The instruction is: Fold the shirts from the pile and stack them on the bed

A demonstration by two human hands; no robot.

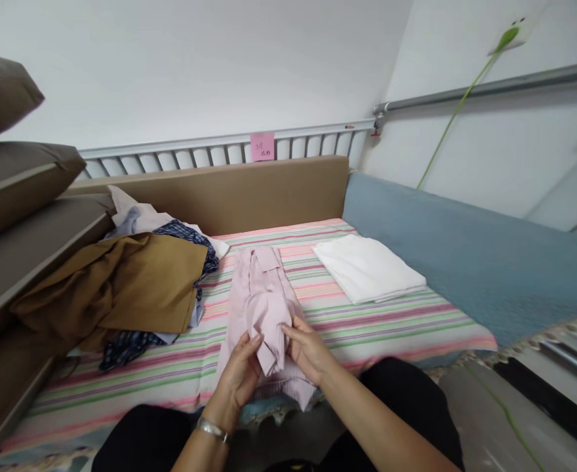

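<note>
A pale pink garment [269, 295], thin and finely striped, lies lengthwise before me on a striped cloth [210, 373]. Its long sides are folded inward, and the near end hangs over the edge by my knees. My left hand [243, 368] pinches a loose flap of it between thumb and fingers. On the flap's other side, my right hand [305, 346] grips the same fabric, thumb on top. Some fingers of both hands are hidden under the cloth. To the right lies a folded white garment [367, 267], apart from both hands.
A heap with a mustard-brown garment [145, 282] and a dark blue patterned one [183, 229] is at left, beside stacked brown cushions [33, 242]. A tan board [229, 196] and radiator [170, 159] stand behind. A blue padded surface [456, 242] borders the right.
</note>
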